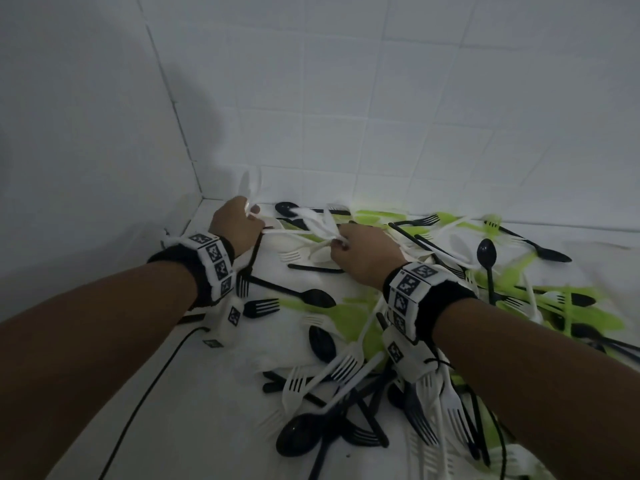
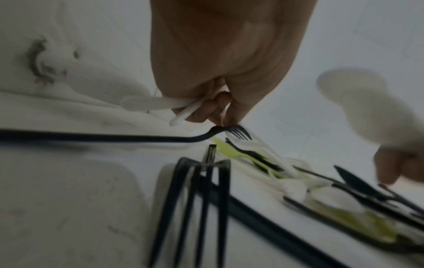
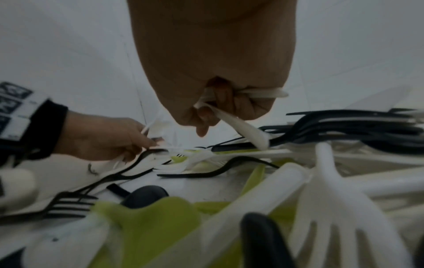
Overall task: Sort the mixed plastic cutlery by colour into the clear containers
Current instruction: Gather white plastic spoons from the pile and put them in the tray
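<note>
The scene is viewed from above and behind both forearms by the head camera, aimed down into a tiled corner. Each wrist view is taken from under its palm, very close to the surface. The left hand [image 3: 101, 137] is caught at centre left of the right wrist view.

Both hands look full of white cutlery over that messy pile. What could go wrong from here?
The left hand grips white cutlery right against a black fork, so that fork might get dragged along. The right hand holds several white pieces splayed loosely; one could slip back into the mixed pile.
</note>
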Demonstrator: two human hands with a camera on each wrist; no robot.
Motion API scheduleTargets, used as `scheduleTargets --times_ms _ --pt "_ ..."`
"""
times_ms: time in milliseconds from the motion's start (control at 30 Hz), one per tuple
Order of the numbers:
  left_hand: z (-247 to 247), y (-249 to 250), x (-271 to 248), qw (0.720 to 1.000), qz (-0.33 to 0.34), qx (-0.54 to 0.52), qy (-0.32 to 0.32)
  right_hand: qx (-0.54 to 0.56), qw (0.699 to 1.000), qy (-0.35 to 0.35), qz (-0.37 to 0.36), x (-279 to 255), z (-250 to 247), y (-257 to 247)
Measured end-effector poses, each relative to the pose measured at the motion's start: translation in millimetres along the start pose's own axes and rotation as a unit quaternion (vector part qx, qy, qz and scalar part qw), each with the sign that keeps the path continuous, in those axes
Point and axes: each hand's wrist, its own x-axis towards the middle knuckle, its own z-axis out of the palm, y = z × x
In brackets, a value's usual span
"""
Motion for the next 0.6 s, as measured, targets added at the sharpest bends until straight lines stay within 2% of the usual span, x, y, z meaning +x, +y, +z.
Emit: scheduleTargets --times_ms 67,167,333,433,600 --pt "-8.9 3.0 -4.6 0.999 0.014 -0.030 0.029 -0.051 0.998 -0.040 -0.022 1.2 1.8 -1.7" --pt "-23.3 9.2 -12.0 0.995 0.054 -0.046 0.066 -0.103 0.993 -0.051 -0.025 3.6 3.4 -4.8" --pt "-45.7 9.3 -17.2 0.989 0.048 -0.075 0.116 -0.169 0.984 -0.034 -0.044 6.2 7.7 -13.2" --pt "-53.7 6.5 -22.4 0.982 0.042 -0.141 0.123 -0.188 0.980 -0.029 -0.055 4.5 11.3 -13.8" --pt "-59.0 8.4 -33.7 0.978 0.062 -0.155 0.124 -0.212 0.974 0.029 -0.079 2.0 10.8 -16.2"
